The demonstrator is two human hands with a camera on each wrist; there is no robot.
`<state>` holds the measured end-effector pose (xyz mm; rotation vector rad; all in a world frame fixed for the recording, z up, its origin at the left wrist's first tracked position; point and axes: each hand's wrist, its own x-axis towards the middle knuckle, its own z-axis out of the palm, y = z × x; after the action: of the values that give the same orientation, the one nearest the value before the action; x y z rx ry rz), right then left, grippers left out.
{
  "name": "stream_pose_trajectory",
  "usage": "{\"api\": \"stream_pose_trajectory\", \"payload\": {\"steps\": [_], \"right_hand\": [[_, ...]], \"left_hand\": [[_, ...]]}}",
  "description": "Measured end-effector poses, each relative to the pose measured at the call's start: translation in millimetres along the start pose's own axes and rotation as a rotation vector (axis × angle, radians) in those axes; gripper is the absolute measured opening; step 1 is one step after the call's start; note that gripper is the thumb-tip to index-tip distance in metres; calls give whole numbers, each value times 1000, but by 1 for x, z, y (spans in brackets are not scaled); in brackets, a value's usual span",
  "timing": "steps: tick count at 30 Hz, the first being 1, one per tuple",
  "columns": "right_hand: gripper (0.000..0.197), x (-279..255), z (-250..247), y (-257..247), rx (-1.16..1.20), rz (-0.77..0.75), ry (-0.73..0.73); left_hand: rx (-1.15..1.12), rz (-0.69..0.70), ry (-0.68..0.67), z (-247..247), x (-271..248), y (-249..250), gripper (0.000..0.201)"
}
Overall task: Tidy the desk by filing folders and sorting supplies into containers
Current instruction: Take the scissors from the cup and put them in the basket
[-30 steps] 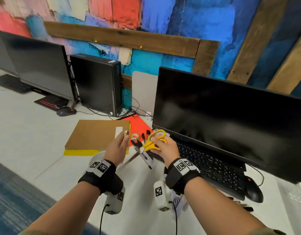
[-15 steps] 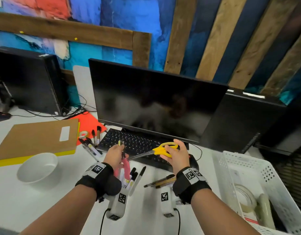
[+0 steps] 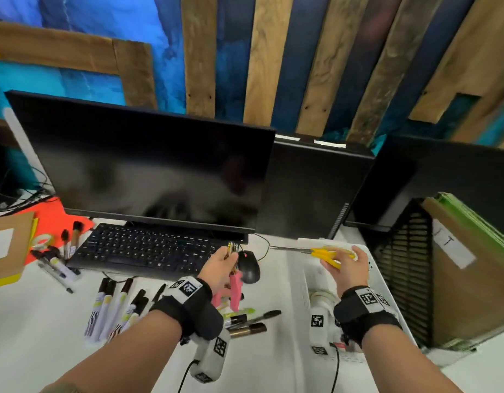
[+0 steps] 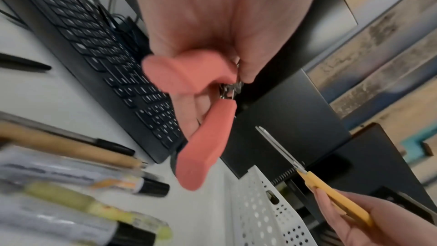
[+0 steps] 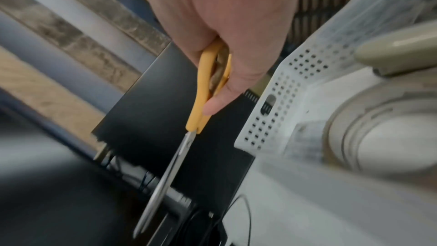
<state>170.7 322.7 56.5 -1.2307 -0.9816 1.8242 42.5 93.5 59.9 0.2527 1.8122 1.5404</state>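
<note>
Now right hand [image 3: 347, 268] gripping yellow scissors [image 3: 324, 255] over white basket [image 3: 300, 282] at lower right, blades pointing left; left hand [image 3: 220, 269] clutching pink-handled pliers [image 3: 236, 289], farther left.

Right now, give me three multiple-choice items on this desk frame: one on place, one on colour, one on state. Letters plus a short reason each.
1. Where are the yellow-handled scissors?
A. on the keyboard
B. over the white perforated basket
C. in the black mesh file holder

2. What colour are the handles of the pliers?
A. pink
B. green
C. black

3. How does the left hand stand?
A. flat on the desk
B. open and idle
C. gripping the pliers

Key: B, the right hand holds them above the basket's far end; A, both grips show pink; C, fingers curl round the tool.
</note>
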Motion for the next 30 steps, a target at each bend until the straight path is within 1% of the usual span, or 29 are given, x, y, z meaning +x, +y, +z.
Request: {"api": "stream_pose_trajectory", "payload": {"steps": [1,2,4,5,6,7,8,9,10,12,13,14,15,16,17,18,19,20,21,22,23,24,25,26,27,28,29,30], "right_hand": [[27,1,-10,-6,-251,-116,115],[35,8,-19,-10,-418,-213,161],[40,21,-39,-18,-596,-278,156],[43,26,-44,-24,-595,-260,241],[43,35,-52,-28,-457,-228,209],[42,47,-55,-28,-105,-106,180],[50,56,-59,-29,137,-89,120],[63,60,-64,-27,264,-51,112],[70,64,-69,-23,172,-69,90],[68,69,-68,-20,-19,-75,29],[63,76,-67,-18,-51,-46,-3],[55,83,-66,-15,-168,-34,-22],[45,91,-66,-15,-303,-43,19],[40,92,-64,-14,-572,-109,-33],[42,95,-64,-11,-903,-150,-29],[43,96,-62,-9,-1103,-188,-72],[44,97,-63,-8,-1149,-198,-123],[43,101,-64,-10,-1045,-138,-144],[41,104,-62,-10,-786,3,-141],[41,108,-59,-8,-529,113,-177],[45,111,-55,-5,-389,169,-217],[47,118,-56,-1,-326,228,-209],[47,118,-54,-3,-401,215,-196],[45,118,-58,-5,-519,175,-151],[44,119,-63,-7,-707,105,-133],[44,120,-66,-7,-882,32,-151],[44,117,-66,-9,-991,21,-197],[43,114,-66,-12,-1029,-4,-219]], "left_hand": [[-3,-15,-19,12,3,1,11],[-9,-28,-34,21,4,2,11],[-20,-40,-38,37,10,3,12],[-11,-44,-39,47,13,4,10],[2,-50,-40,56,15,3,9],[3,-57,-38,61,18,2,9],[0,-69,-36,67,20,2,12],[3,-80,-36,72,24,0,15],[14,-88,-38,77,26,-1,17],[39,-89,-50,84,29,-2,18],[45,-86,-54,88,30,-3,18],[55,-79,-53,90,31,-4,18],[64,-70,-47,91,33,-4,17],[75,-63,-39,92,33,-5,17],[86,-56,-31,93,35,-5,17],[93,-51,-26,94,36,-6,19],[94,-45,-20,95,37,-6,20],[94,-39,-13,95,37,-7,22],[93,-32,-5,96,38,-7,23],[93,-25,0,96,39,-8,23],[89,-20,3,96,40,-10,23],[85,-17,7,97,41,-11,24],[77,-12,11,98,41,-11,23],[69,-6,18,100,42,-12,22],[63,-1,30,102,44,-12,20],[58,2,41,104,45,-12,18],[53,3,49,106,46,-11,16],[46,3,51,108,47,-11,15]]}}
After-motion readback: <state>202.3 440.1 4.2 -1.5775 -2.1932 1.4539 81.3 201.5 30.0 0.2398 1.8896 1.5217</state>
